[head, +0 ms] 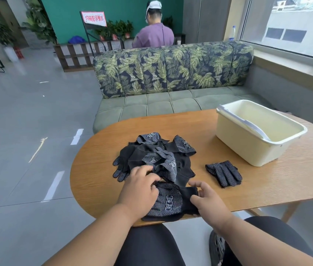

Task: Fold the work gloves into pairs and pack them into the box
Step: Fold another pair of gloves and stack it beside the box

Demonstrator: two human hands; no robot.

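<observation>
A heap of black work gloves (155, 156) with white grip dots lies in the middle of the wooden table (267, 181). One black glove (169, 202) lies flat at the near table edge. My left hand (140, 191) presses on its finger end, fingers spread and touching the heap. My right hand (207, 198) pinches the glove's plain cuff between thumb and fingers. A folded pair of gloves (224, 173) rests apart on the right. The cream plastic box (257, 131) stands at the back right, and I see nothing inside it.
A leaf-patterned green sofa (171, 83) stands behind the table. A person in a purple top (153, 35) sits beyond it, back turned. A window ledge (293, 68) runs along the right. My knees are under the near table edge.
</observation>
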